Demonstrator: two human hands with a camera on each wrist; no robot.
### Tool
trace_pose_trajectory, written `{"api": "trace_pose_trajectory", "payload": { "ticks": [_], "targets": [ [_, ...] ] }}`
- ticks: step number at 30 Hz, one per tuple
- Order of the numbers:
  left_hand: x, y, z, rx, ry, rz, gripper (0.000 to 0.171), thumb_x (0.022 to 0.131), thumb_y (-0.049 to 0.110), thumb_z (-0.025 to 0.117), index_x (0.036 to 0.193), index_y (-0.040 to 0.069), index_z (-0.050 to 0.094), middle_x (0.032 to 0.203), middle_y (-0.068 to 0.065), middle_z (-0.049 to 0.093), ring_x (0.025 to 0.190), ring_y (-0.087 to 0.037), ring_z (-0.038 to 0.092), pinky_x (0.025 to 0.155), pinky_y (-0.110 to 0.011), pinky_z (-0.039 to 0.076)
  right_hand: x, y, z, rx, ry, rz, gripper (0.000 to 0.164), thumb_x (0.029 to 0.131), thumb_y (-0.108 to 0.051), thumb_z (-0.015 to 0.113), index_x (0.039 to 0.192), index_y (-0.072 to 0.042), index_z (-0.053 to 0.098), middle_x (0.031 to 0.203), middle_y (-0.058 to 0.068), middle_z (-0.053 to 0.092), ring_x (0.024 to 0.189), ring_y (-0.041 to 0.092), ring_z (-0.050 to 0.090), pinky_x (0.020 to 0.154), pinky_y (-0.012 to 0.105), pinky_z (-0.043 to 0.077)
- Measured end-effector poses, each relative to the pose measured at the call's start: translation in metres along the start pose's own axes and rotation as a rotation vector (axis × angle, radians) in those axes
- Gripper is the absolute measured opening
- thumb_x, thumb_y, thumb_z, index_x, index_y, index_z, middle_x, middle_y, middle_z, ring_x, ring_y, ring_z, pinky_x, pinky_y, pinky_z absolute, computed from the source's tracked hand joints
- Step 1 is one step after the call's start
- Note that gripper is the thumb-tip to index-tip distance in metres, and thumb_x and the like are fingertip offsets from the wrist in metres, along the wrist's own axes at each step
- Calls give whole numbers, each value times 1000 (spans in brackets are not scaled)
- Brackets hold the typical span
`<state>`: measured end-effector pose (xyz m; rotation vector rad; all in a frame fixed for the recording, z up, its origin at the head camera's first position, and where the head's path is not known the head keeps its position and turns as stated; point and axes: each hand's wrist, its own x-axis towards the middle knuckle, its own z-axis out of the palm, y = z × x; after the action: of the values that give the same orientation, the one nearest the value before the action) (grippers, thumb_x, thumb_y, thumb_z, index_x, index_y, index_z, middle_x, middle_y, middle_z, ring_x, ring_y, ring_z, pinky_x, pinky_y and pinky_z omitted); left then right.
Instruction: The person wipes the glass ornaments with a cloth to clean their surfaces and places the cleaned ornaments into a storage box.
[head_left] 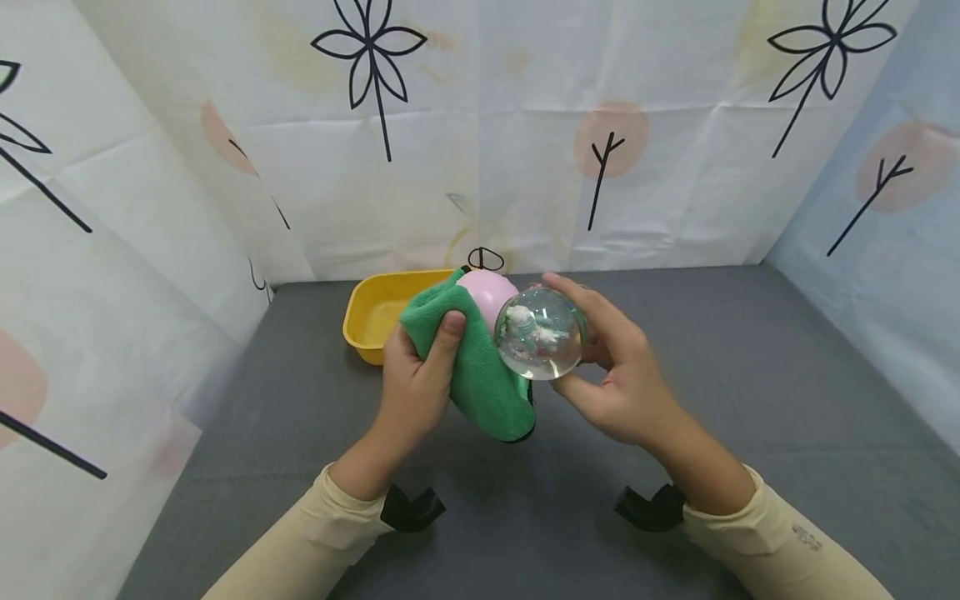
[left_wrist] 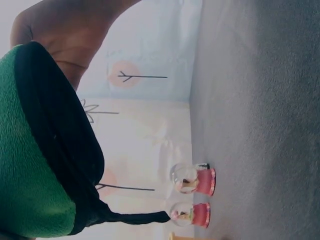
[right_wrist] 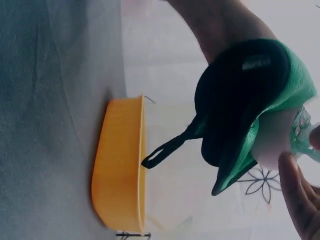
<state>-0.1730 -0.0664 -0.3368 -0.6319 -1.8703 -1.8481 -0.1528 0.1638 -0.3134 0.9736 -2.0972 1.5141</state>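
Observation:
My left hand (head_left: 416, 375) grips a thick green cloth (head_left: 487, 383), thumb over its front face. The cloth's dark backing (right_wrist: 240, 95) and hanging loop (right_wrist: 172, 150) show in the right wrist view. A smooth pale pink rounded thing (head_left: 486, 293) pokes out from the cloth's fold; the rest of it is hidden. With thumb and fingers, my right hand (head_left: 626, 375) holds a clear snow globe (head_left: 540, 346) tilted, its dome toward me and white figures inside. In the head view the globe overlaps the pink thing and the cloth's edge.
Behind my left hand, a yellow plastic tub (head_left: 363, 312) stands on the grey table (head_left: 750, 375). Two snow globes with pink bases (left_wrist: 206, 181) stand on the table in the left wrist view. Patterned white sheets (head_left: 525, 192) wall the back and sides.

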Motion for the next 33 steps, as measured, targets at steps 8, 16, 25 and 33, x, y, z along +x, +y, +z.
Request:
{"api": "trace_pose_trajectory", "payload": {
  "ticks": [8, 16, 25, 33],
  "targets": [
    [-1, -2, 2, 19, 6, -12, 56, 101, 59, 62, 110, 4, 59, 86, 0, 57, 78, -17, 60, 73, -28, 54, -6, -7, 8, 185, -154, 169, 86, 92, 15, 52, 165, -12, 16, 164, 4, 32, 112, 27, 66, 85, 35, 62],
    [-2, 1, 4, 24, -39, -24, 60, 102, 61, 61, 113, 2, 59, 88, -2, 57, 79, -18, 60, 72, -29, 55, -4, -5, 7, 89, -113, 124, 83, 98, 0, 72, 163, -18, 25, 153, 9, 45, 99, 19, 72, 81, 32, 63],
    [-2, 2, 0, 29, -68, -38, 57, 104, 55, 61, 123, 2, 60, 98, -7, 63, 86, -19, 64, 79, -28, 58, -4, -6, 0, -178, -165, 5, 97, 86, -5, 87, 163, -15, 29, 156, 8, 39, 102, 14, 59, 78, 27, 58],
    [-1, 1, -2, 28, -74, -50, 62, 103, 57, 61, 131, 3, 59, 111, -12, 68, 95, -21, 67, 85, -27, 59, 1, -4, -8, -244, -165, -191, 83, 88, -24, 90, 156, -3, 46, 156, 15, 47, 133, 23, 53, 90, 17, 51]
  ]
}}
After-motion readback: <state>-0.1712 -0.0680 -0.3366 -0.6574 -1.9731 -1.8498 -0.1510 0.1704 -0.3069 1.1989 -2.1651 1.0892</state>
